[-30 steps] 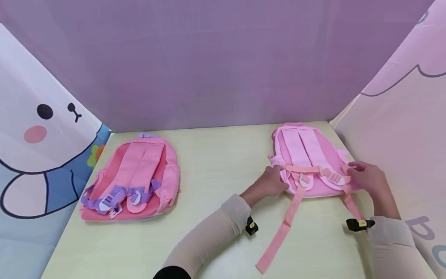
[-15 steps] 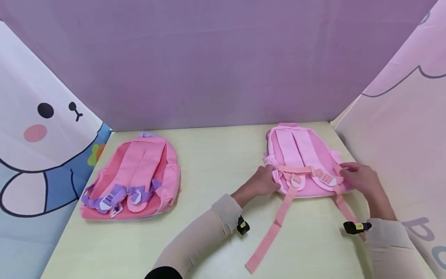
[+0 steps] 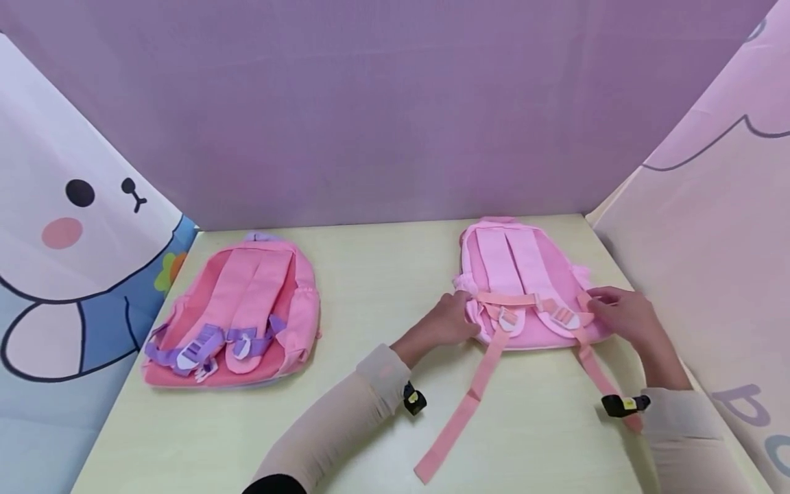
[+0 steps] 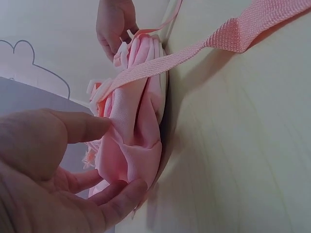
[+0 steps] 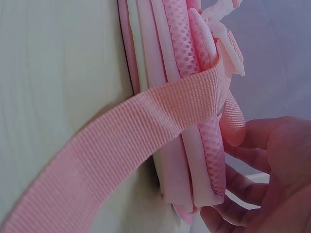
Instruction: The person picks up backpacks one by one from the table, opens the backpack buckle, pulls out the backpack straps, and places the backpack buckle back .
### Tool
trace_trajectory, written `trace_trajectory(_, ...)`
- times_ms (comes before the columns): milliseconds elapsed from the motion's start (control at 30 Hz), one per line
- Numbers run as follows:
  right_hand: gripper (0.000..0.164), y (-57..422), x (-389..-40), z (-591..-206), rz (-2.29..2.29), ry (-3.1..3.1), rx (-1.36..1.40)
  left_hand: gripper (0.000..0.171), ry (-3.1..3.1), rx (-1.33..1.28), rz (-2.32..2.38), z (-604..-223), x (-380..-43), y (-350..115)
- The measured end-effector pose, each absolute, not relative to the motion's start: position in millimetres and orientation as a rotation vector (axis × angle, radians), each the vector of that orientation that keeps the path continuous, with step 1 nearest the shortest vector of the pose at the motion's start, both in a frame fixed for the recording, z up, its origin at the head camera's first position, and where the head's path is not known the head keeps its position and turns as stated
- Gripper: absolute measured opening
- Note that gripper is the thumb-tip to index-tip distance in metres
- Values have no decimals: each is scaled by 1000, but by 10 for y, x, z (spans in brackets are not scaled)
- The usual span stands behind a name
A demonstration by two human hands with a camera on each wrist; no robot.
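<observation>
"Where does the light pink backpack point(image 3: 531, 278) lie?"
"On the table point(image 3: 376, 302), between the left hand point(image 3: 452, 320) and the right hand point(image 3: 625, 317), its long axis running toward the purple backdrop point(image 3: 382, 116)."
"The grip?"
"Both hands hold its lower sides; neither looks nearer."

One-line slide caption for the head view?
Left hand and right hand hold a light-pink fabric backpack, right of a coral-pink, purple-strapped fabric backpack, on a pale table.
</observation>
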State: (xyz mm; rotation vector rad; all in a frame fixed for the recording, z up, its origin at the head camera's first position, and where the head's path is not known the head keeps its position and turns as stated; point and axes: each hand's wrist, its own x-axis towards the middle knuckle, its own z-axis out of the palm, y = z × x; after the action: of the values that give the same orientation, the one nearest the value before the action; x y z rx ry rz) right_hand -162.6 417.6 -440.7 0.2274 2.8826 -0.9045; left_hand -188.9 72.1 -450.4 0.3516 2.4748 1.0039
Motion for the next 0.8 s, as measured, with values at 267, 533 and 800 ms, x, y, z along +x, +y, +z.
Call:
trace_trajectory(267, 49, 4064, -1653, -4433, -883, 2886, 179, 71, 2455, 370, 1023, -4486, -1869, 540)
trace_trajectory(533, 45, 3888, -1637, -4395, -860, 2908, 96, 71, 2445, 365, 1005, -4472, -1838, 342)
trace_trajectory(800, 43, 3732, -1648, -4399, -854, 2897, 50, 70, 2454, 390, 1016, -4500, -1820, 136)
